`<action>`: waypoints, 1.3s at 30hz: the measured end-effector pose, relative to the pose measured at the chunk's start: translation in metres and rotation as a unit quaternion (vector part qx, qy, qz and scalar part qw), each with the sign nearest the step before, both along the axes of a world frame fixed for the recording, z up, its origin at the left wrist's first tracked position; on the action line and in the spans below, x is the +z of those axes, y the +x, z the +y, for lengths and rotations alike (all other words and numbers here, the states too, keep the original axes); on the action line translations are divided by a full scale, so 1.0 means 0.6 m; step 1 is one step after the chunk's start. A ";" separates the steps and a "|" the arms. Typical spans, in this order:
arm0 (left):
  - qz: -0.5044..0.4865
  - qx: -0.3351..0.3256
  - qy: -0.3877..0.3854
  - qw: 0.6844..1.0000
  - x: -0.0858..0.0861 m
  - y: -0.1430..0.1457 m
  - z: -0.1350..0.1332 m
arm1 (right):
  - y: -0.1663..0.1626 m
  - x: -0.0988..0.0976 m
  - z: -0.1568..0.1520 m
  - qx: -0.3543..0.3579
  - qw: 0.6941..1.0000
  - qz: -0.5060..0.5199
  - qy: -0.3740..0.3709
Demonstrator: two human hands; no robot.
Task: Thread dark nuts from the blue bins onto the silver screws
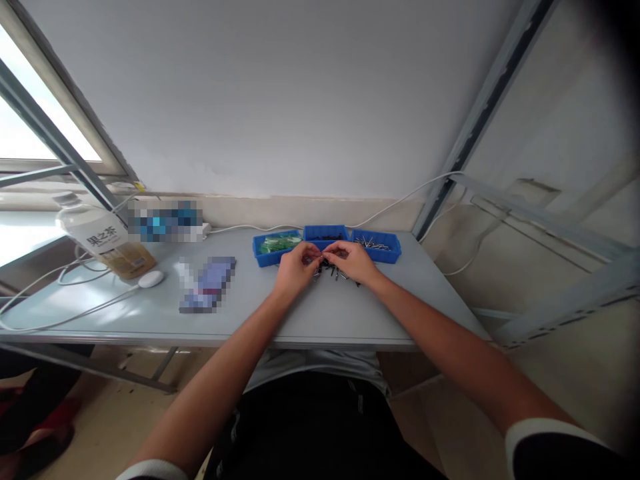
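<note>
Closest in is my lap in black clothing (320,427), below the hands, with dark sleeves ending in white cuffs (545,430) around both arms. The arms reach over the front edge of a pale grey table (320,323).

The left hand (299,265) and right hand (356,263) meet fingertip to fingertip, thumbs and fingers bent into a pinch. Whatever might be between them is way too small to make out, so I honestly can't tell what either one is gripping. Right under and between the hands there's a loose scatter of little dark parts (329,268) on the tabletop, a few with shiny bits.

Off to the left of the hands lies a blurred-out purplish item (214,283), and further left a white rounded puck (151,279) with a cord.

Just past the hands sit three blue trays side by side: the left tray (267,259) with green pieces (280,243), the middle tray (326,231) with dark bits, the right tray (387,256) with thin shiny pins (370,244).

Far left of the hands stands a big drink bottle (103,237), amber liquid low inside, and beyond everything, a plain wall (280,100).
</note>
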State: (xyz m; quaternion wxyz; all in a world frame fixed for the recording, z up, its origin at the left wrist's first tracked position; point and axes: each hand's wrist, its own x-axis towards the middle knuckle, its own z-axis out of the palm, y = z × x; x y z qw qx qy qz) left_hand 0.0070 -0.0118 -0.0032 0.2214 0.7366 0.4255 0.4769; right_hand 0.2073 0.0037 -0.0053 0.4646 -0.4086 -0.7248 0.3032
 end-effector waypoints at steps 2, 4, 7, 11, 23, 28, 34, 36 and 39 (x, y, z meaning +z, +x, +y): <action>-0.007 0.004 -0.007 1.000 0.001 0.000 0.000 | 0.001 0.002 -0.001 -0.012 1.000 -0.015 -0.005; -0.013 0.012 -0.005 1.000 0.003 -0.001 -0.002 | 0.001 0.003 -0.001 -0.013 1.000 -0.017 -0.016; -0.021 0.021 0.012 0.999 0.009 0.000 -0.005 | 0.000 0.001 -0.002 -0.008 0.999 -0.023 -0.023; -0.017 0.012 0.018 1.000 0.014 0.003 -0.010 | -0.001 -0.005 -0.001 0.015 0.998 -0.034 -0.043; 0.050 -0.014 0.043 0.998 0.016 0.001 -0.011 | -0.002 -0.015 0.003 0.065 0.993 0.017 -0.097; 0.046 0.003 0.052 0.998 0.019 0.002 -0.014 | -0.003 -0.011 0.000 0.074 0.992 0.023 -0.102; 0.023 -0.008 0.030 0.999 0.016 0.002 -0.011 | -0.001 0.001 -0.007 0.097 0.991 -0.033 -0.083; 0.013 -0.014 0.020 1.000 0.014 0.001 -0.009 | -0.001 0.004 -0.009 0.095 0.991 -0.047 -0.077; 0.008 -0.032 0.014 0.999 0.012 0.000 -0.006 | -0.001 0.004 -0.010 0.095 0.991 -0.053 -0.080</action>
